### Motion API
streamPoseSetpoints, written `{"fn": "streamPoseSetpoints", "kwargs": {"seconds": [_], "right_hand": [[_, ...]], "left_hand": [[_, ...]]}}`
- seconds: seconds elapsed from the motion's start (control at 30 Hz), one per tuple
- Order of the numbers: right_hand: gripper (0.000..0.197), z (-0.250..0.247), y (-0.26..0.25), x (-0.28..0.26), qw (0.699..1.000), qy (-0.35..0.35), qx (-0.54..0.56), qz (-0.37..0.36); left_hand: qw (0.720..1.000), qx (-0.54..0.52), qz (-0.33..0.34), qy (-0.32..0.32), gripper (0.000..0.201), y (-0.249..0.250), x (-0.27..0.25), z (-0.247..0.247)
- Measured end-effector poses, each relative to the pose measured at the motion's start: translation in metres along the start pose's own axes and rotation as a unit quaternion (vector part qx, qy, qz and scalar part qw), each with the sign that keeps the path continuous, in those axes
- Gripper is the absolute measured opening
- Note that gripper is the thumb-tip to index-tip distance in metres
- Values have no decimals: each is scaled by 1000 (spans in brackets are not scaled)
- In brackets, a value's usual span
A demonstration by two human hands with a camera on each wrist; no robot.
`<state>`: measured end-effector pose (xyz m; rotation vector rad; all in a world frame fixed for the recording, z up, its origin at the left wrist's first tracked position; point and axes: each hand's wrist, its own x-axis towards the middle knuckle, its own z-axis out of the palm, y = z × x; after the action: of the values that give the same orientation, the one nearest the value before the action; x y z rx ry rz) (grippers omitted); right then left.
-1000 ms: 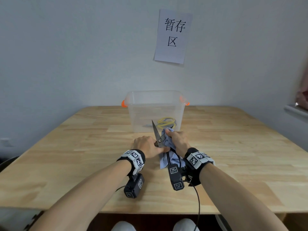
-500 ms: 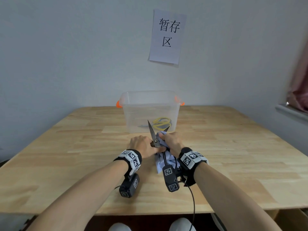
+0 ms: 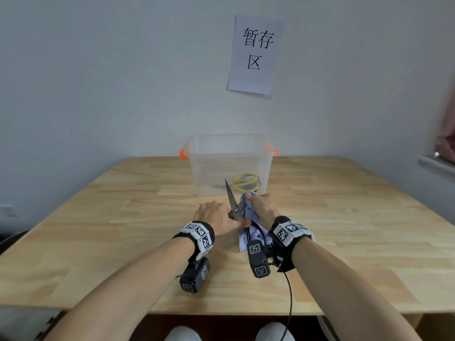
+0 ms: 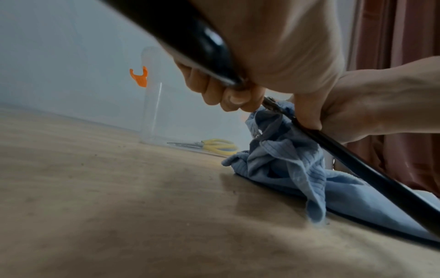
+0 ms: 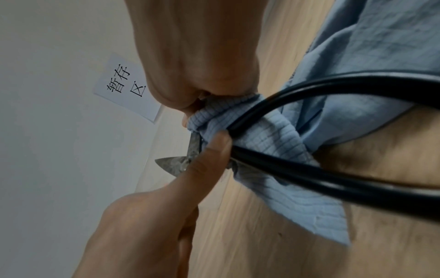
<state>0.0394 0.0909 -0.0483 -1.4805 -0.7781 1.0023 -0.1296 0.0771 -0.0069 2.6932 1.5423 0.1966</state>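
The scissors (image 3: 232, 200) are gripped by the left hand (image 3: 215, 216), its fingers curled round a black handle just behind the pivot. The blue cloth (image 3: 248, 214) is bunched in the right hand (image 3: 264, 207) and pinched round one blade, close beside the left thumb; the other blade stands free. The cloth should be drawn from pivot towards tip, fingers kept on the blade's flats, off the edge, with the handle held rigid.

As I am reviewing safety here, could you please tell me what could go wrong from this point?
The scissors stand open, one bare blade pointing up beside the right hand; a slip could cut it. That hand squeezes the blue cloth round the other blade, whose edge might slice through.
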Motion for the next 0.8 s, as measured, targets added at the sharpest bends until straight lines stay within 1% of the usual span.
{"fn": "streamPoseSetpoints", "kwargs": {"seconds": [0.07, 0.1, 0.2, 0.23, 0.33, 0.43, 0.57, 0.63, 0.7, 0.73, 0.8], "right_hand": [[34, -3, 16, 24, 1000, -8, -5, -2], [34, -5, 25, 40, 1000, -13, 11, -3], [30, -1, 22, 38, 1000, 0, 26, 2], [33, -1, 26, 45, 1000, 2, 22, 0], [51, -3, 37, 61, 999, 6, 40, 5], [46, -4, 49, 84, 997, -7, 71, -6], [39, -1, 26, 55, 998, 7, 56, -12], [35, -2, 32, 64, 999, 1, 44, -9], [43, -5, 38, 75, 999, 3, 45, -3], [43, -4, 35, 71, 999, 6, 46, -6], [37, 0, 25, 57, 999, 14, 44, -3]], "left_hand": [[1000, -2, 1, 2, 68, -1, -1, -2], [1000, -4, 1, 1, 68, -1, -2, -2], [1000, -5, 3, 2, 70, -3, -5, -3], [1000, -5, 3, 5, 71, -4, -6, -3], [1000, -5, 9, 12, 70, -6, -8, -4], [1000, -17, 8, 15, 70, -7, -11, -5], [999, -34, 10, 11, 71, -8, -10, -4], [999, -42, 8, 12, 72, -9, -10, -3], [999, -41, 9, 12, 72, -10, -10, -3], [999, -38, 10, 10, 73, -10, -10, -3], [999, -33, 13, 9, 72, -11, -11, -5]]}}
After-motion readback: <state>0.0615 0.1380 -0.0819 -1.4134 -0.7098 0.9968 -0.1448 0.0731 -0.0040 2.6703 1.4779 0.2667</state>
